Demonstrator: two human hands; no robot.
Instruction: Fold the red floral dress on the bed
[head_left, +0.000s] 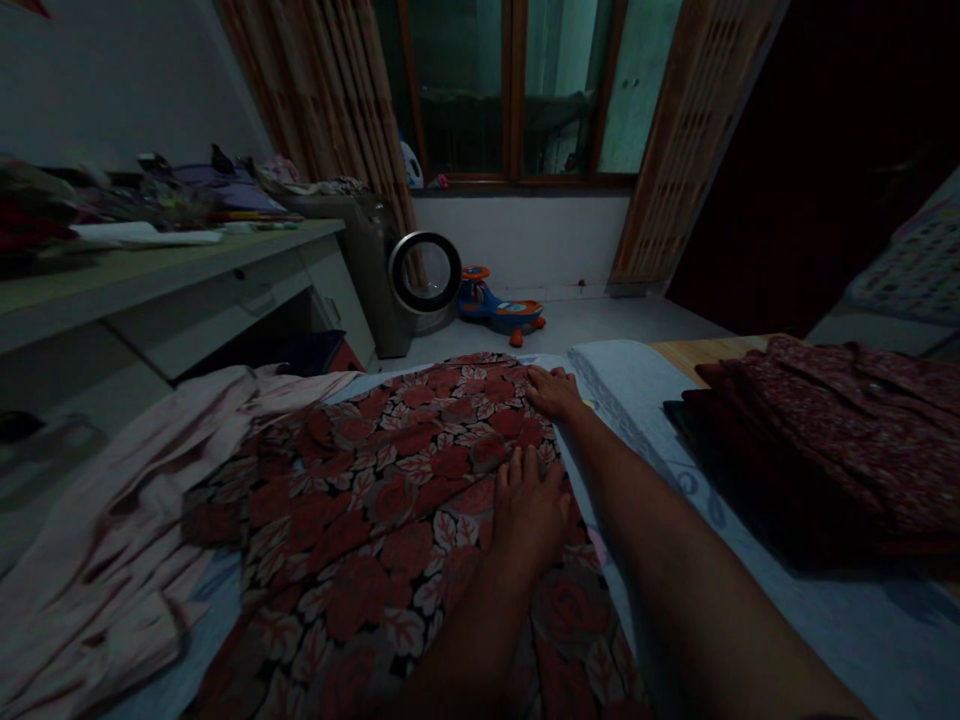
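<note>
Left hand [529, 505] flat, fingers spread, pressing the red leaf-print garment [390, 500] spread on the bed [862, 620], right hand [553, 392] open too — resting palm-down at the garment's far edge, hands apart, gripping nothing.

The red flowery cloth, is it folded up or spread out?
Spread out. The red flowery cloth lies flat across the bed, with the left hand and right hand pressed flat on it.

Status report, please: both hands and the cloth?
Left hand flat on the red floral garment. Right hand flat at its far edge. Pink garment alongside, dark folded pile right.
</note>
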